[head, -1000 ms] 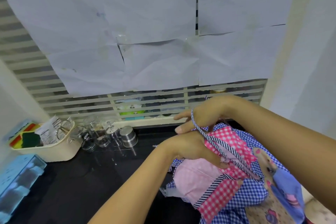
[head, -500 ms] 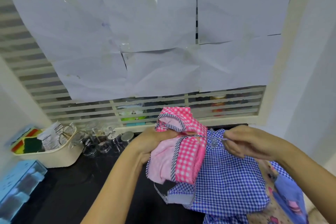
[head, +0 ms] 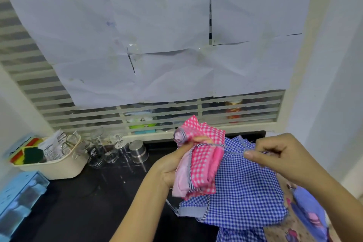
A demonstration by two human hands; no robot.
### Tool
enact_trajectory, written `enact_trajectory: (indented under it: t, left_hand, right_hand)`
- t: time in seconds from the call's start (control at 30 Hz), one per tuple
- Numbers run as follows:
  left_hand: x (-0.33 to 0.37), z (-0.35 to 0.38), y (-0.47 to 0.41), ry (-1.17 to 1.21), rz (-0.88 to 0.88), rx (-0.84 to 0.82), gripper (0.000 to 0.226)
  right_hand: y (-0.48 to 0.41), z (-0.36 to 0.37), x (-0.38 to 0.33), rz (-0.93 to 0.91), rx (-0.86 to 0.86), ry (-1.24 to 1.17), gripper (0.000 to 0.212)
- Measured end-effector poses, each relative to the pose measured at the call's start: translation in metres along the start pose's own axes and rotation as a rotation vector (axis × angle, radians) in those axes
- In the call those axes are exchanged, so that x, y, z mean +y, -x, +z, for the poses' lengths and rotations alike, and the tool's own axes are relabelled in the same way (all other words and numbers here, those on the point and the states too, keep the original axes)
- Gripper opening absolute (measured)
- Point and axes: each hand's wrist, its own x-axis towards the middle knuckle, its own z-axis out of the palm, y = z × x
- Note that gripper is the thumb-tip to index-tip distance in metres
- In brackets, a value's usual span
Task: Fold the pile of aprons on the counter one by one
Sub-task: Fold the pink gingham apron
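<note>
Aprons (head: 306, 214) lie heaped at the right end of the glossy black table (head: 78, 212). Just above the heap, your left hand (head: 170, 167) grips a bunched pink checked apron (head: 204, 167), soft cloth edged in navy stripes. Your right hand (head: 279, 155) pinches a thin strap (head: 231, 146), drawn taut between both hands. A blue checked apron (head: 243, 192) spreads beneath them. Farther left stand a shiny steel cup (head: 138, 151), clear glass jars (head: 102, 155) and a cream basket (head: 55, 170).

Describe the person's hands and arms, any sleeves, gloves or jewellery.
Left hand and right hand are bare: no gloves, rings, watch or bracelet visible. Both forearms are uncovered to the picture's edge; no sleeve shows.
</note>
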Motion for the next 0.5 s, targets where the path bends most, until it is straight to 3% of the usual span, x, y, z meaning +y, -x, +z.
enact_trajectory:
  t: [0.07, 0.13, 0.3, 0.4, 0.5]
  left_hand:
    - [-0.002, 0.009, 0.008, 0.1, -0.04, -0.007, 0.012]
    - [-0.006, 0.003, 0.0, 0.096, -0.015, 0.068, 0.026]
    - [-0.009, 0.003, -0.027, 0.004, 0.018, 0.221, 0.022]
    - [-0.006, 0.013, -0.043, -0.13, 0.088, 0.371, 0.024]
    - [-0.003, 0.019, -0.049, -0.243, 0.093, 0.388, 0.022]
  right_hand:
    - [-0.002, -0.007, 0.007, -0.081, 0.015, 0.303, 0.063]
    - [0.0, -0.008, 0.016, -0.221, -0.002, 0.492, 0.056]
    - [0.007, 0.001, 0.024, -0.278, 0.022, 0.528, 0.037]
    - [0.011, 0.017, 0.022, -0.215, 0.05, 0.337, 0.036]
    - [0.007, 0.01, 0.018, 0.004, 0.158, -0.209, 0.04]
